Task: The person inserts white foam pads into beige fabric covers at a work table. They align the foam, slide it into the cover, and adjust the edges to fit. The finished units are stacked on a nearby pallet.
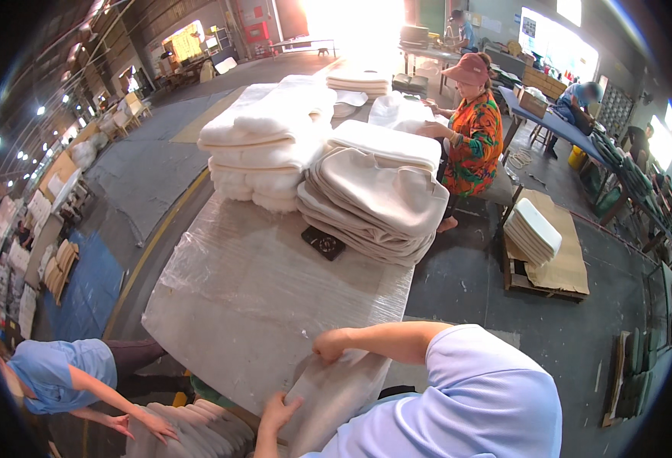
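Observation:
A light grey-beige fabric cushion cover lies at the near edge of the table, below my hands. My right hand is closed on its far edge, the fingers curled under. At the cover's left side my left hand grips the edge, thumb raised and fingertips partly hidden. Farther up the table rests a stack of similar grey-beige cushion covers. A dark phone-like object with a round pattern lies against that stack.
Plastic film covers the table. White padding is piled at its far left. On the left, a co-worker in blue touches a stack of beige covers. Another person in orange print handles white material. White pads sit on a cardboard-topped pallet.

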Available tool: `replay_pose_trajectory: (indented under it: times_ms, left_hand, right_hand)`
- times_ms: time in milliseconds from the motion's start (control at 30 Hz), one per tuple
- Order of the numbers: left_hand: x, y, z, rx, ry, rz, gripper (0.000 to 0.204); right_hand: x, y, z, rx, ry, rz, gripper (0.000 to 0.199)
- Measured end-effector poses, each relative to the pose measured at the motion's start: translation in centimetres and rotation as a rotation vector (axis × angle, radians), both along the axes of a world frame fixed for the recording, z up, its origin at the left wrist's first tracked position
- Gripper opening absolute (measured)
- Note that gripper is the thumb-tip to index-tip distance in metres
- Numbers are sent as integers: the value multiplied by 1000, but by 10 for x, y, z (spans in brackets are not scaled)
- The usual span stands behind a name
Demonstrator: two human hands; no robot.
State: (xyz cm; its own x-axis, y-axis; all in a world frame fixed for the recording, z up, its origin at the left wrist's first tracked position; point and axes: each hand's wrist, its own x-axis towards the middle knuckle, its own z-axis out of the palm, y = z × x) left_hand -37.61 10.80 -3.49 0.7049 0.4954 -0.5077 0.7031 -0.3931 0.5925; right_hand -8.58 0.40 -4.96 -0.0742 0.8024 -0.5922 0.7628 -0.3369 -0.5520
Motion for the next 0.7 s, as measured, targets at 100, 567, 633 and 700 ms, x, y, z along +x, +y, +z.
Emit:
replay_pose_trajectory:
  times_ms: [100,567,633,700]
  left_hand:
    - [-3,-6,-9,-153,-6,39,48]
    - [9,-48,-32,394,-85,119,33]
    - [-6,-37,-19,421,-172,80,29]
    - [-37,-26,13,282,-262,68,31]
  right_hand:
    - [-10,-11,-4,150,-2,-235,24]
    - [-19,-44,3,265,-85,-295,28]
    - [-29,-26,24,293,-24,-277,40]
    - [-39,-23,67,215,113,19,52]
